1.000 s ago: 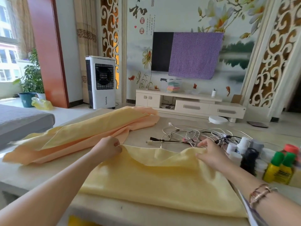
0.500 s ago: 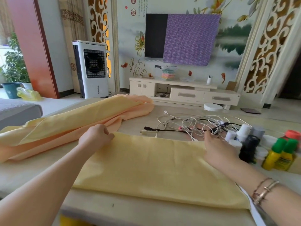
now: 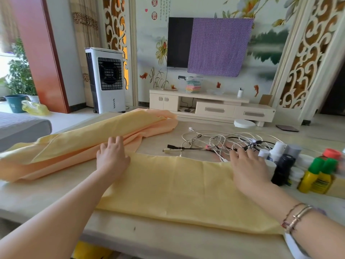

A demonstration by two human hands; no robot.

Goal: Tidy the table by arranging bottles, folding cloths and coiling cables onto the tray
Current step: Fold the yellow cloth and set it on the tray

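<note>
Apparently flat palms (image 3: 112,157) on cloth (image 3: 177,186)

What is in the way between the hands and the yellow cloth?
Nothing. The left hand and the right hand both lie flat, fingers spread, right on the yellow cloth. The tangled cables lie behind it and the bottles stand to its right. No tray is visible.

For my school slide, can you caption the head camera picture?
Both hands press a yellow cloth flat beside cables and bottles.
</note>
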